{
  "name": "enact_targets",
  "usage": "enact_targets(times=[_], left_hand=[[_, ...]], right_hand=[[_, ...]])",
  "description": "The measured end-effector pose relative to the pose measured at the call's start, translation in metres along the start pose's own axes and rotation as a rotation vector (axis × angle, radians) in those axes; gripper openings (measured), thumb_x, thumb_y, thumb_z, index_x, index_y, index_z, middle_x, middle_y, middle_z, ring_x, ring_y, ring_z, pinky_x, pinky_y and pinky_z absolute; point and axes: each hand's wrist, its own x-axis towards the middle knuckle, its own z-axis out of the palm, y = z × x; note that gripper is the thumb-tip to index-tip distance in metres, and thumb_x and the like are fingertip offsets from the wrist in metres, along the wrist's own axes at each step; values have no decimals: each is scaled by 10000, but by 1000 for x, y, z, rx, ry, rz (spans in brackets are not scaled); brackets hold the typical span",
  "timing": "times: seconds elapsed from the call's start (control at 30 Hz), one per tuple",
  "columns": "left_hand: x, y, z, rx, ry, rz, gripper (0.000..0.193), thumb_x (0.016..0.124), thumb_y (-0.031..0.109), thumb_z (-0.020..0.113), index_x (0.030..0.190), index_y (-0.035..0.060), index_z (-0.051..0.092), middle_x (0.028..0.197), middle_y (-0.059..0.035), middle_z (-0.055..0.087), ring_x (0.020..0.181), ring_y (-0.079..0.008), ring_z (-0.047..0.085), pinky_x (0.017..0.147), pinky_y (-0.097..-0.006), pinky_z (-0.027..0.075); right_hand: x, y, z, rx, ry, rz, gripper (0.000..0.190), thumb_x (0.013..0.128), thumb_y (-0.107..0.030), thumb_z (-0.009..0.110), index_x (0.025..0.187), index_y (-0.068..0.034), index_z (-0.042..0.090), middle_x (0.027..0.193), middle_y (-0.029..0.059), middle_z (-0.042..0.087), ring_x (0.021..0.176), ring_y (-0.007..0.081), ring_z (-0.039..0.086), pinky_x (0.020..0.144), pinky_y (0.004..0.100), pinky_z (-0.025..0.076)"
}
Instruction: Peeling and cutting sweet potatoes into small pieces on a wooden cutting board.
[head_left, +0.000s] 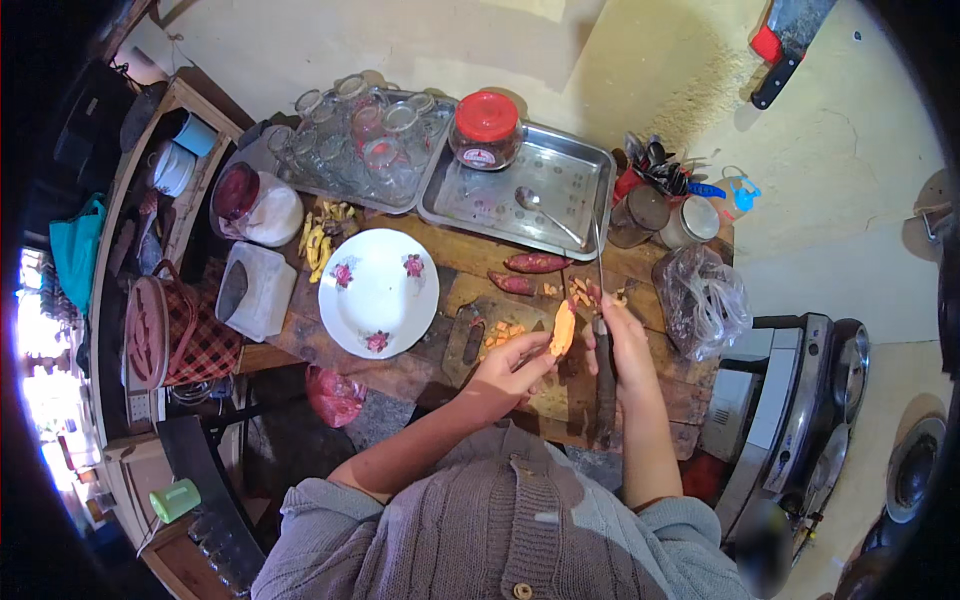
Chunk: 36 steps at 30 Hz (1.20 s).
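Note:
My left hand (511, 375) holds a peeled sweet potato (562, 328) with orange flesh, a bit of red skin showing at its far end. In my right hand (631, 351) is a knife (604, 375), gripped by its dark handle, the narrow blade pointing away from me beside the sweet potato. Beneath my hands lies a wooden cutting board (466, 330), partly hidden by them, with small orange cubes (501, 334) on it. Beyond it rest two red-skinned sweet potatoes, one farther (538, 262) and one nearer (512, 283). Scattered peelings (582, 291) lie close to the blade.
A flowered white plate (379, 289) sits left of the board, near banana peels (321, 244). Behind stand a metal tray (480, 206), a red-lidded jar (486, 131) and upturned glasses (382, 154). A plastic bag (701, 300) and a stove (799, 405) are to the right.

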Motion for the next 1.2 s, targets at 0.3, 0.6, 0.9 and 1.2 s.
enact_targets(times=[0.3,0.6,0.9,1.2], left_hand=[[16,-13,4,-68,53,75,463,840,47,603,1255,10,400,1062,-65,559,794,-82,546,608,-212,449],[8,11,-12,-105,0,-73,331,903,113,534,1202,56,405,802,1,460,488,-49,358,389,-190,238],[13,17,-9,-291,-42,80,414,964,279,401,1323,74,378,871,-32,507,597,-102,499,471,-205,398],[2,18,-4,-121,-63,123,266,901,141,542,1126,20,467,876,-59,562,668,-103,552,530,-230,461]], right_hand=[[15,32,-34,635,-147,253,399,926,-432,436,1114,-85,489,610,29,492,384,154,438,369,276,344],[-26,32,-49,247,-22,102,420,959,-342,400,1241,-37,457,602,25,498,392,121,443,373,249,358],[-41,27,-39,136,47,9,397,960,-329,397,1206,-32,489,611,25,507,400,105,443,380,232,359],[-54,32,-39,19,110,-25,408,969,-335,364,1191,-19,496,606,27,495,394,103,431,380,225,360]])
